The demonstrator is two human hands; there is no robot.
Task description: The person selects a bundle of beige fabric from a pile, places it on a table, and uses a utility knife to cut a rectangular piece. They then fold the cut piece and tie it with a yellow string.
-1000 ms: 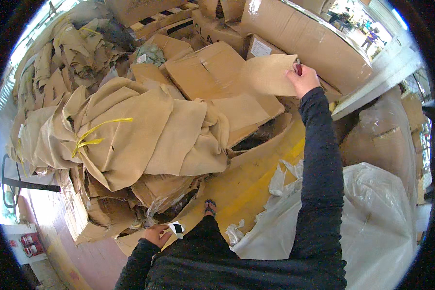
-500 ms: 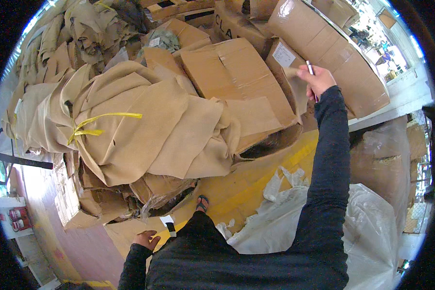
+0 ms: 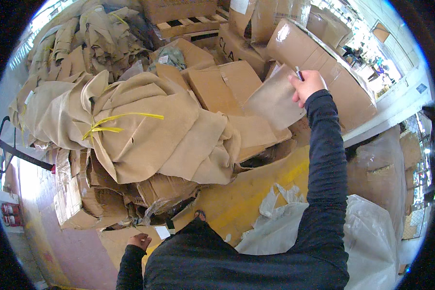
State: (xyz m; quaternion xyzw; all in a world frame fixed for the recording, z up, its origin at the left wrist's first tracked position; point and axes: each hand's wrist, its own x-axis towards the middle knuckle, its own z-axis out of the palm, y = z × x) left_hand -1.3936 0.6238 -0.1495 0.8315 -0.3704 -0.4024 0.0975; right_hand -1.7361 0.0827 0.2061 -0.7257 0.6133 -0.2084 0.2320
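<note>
My right hand (image 3: 310, 87), arm stretched forward, is closed on a tan sheet of material (image 3: 273, 101) that hangs over a cardboard box (image 3: 227, 87). A pen (image 3: 300, 74) also sticks out of that fist. My left hand (image 3: 139, 240) is low by my side with its fingers loosely curled and apart, and I see nothing in it. Beside it a white card (image 3: 162, 232) hangs at my waist. A large tan bundle of folded material (image 3: 154, 135), tied with a yellow strip (image 3: 125, 117), lies across boxes in front of me.
More tan pieces (image 3: 106, 34) are heaped at the far left. Several cartons (image 3: 319, 72) and a wooden pallet (image 3: 191, 26) stand behind. Torn boxes (image 3: 99, 203) support the bundle. Clear plastic sheeting (image 3: 367, 237) covers the right side. A black handle (image 3: 24, 155) juts in at left.
My right hand has lifted the tan sheet, which now shows broad and flat over the box. My left hand has shifted slightly left. The whole view has tilted up a little.
</note>
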